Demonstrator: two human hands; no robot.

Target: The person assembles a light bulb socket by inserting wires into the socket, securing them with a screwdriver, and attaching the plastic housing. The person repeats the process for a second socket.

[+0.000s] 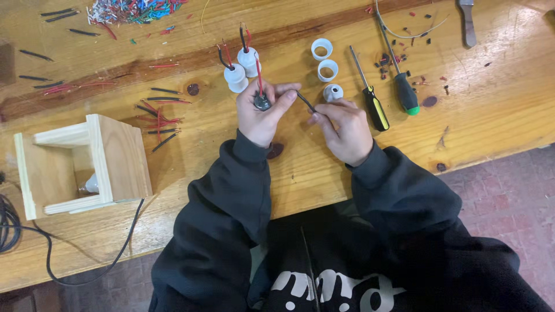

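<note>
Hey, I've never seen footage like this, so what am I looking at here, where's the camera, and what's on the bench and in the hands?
There is no machine here: a person in a dark sweater works with two bare hands. The single picture comes from a camera on their head, looking down at a wooden workbench.

The left hand pinches a small dark socket part with a red wire standing up from it. The right hand holds a short black wire toward that part.

Just beyond the hands stand two white lamp sockets with wires, two white rings and a white cap. To the right lie two screwdrivers. On the left sits an open wooden box with a bulb inside and a black cable, plus scattered wire offcuts.
</note>
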